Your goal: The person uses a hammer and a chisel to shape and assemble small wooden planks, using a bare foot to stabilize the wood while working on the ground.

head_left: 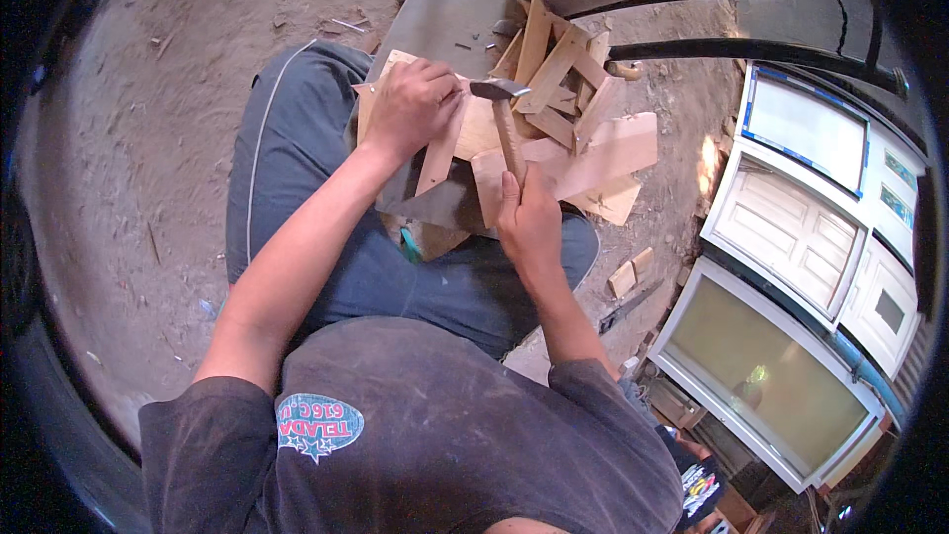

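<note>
Near the center of the frame, the right hand (531, 222) is wrapped around the lower end of a claw-less hammer (508, 143); its handle runs steeply upward, leaning slightly left. The hammer's head sits just right of the left hand (420, 104), whose fingers are bunched at the upper end of a wooden slat (438, 160), slanting down-left; whether they pinch anything, I cannot tell.

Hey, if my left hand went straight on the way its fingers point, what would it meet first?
Probably the hammer head, just right of your left hand in the picture. Depth is unclear, so the hand might pass beneath it.
</note>
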{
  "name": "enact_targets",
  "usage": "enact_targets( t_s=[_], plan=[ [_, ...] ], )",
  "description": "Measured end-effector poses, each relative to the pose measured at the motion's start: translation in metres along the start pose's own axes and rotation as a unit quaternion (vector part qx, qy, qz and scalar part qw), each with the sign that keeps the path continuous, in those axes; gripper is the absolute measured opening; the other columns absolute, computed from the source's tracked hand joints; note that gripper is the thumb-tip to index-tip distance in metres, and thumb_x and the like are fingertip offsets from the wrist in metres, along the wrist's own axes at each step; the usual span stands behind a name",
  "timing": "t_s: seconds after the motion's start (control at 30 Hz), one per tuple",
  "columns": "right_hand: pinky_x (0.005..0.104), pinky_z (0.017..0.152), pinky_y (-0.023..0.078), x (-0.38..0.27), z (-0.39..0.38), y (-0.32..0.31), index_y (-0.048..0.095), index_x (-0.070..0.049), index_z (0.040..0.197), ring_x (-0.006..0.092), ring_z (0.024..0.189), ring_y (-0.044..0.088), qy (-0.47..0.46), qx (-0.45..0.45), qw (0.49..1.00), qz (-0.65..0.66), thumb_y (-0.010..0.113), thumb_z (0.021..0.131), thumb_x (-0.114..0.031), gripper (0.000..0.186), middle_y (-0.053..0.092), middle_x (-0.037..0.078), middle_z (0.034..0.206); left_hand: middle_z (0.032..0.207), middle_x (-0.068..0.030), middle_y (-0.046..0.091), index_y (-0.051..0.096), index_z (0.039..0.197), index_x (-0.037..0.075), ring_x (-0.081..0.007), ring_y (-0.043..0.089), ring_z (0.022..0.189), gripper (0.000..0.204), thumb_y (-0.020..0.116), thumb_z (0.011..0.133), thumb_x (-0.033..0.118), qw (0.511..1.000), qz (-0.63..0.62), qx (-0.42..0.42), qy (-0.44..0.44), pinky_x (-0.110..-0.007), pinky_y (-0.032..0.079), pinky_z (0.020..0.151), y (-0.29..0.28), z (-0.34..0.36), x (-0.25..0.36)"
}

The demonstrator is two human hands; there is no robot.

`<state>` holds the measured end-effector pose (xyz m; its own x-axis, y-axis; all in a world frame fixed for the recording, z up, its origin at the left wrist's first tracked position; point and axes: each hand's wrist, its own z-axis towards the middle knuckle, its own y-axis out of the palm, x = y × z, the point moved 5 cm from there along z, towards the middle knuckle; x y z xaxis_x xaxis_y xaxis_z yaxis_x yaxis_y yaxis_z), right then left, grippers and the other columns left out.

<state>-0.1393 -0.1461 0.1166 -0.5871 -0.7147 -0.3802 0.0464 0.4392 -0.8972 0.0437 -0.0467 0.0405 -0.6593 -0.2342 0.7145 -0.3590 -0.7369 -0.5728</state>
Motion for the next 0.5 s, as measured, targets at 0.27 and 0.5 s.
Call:
enact_targets(
  t_s=[0.27,0.5],
  plan=[
    [0.0627,0.066,0.051,0.0002,-0.0023,0.0007,0.049,-0.004,0.108,0.0535,0.077,0.067,-0.001,-0.007,1.0,-0.002,0.053,0.108,-0.03,0.026,0.067,0.031,0.079,0.091,-0.0034,0.07,0.071,0.085,0.008,-0.025,0.066,0.092,0.01,0.077,0.083,0.016,1.0,-0.002,0.001,-0.005,-0.041,0.049,0.083,0.0003,0.0001,0.0003],
    [0.0602,0.065,0.052,-0.0017,0.0023,-0.0016,0.05,-0.004,0.109,0.0518,0.078,0.068,-0.01,-0.005,0.999,-0.033,0.054,0.108,-0.029,0.025,0.067,0.029,0.08,0.091,-0.0044,0.07,0.071,0.085,0.007,-0.0254,0.067,0.094,0.009,0.076,0.084,0.015,1.0,0.01,-0.008,-0.01,-0.04,0.049,0.085,0.0034,-0.0006,-0.0019]
  ],
)
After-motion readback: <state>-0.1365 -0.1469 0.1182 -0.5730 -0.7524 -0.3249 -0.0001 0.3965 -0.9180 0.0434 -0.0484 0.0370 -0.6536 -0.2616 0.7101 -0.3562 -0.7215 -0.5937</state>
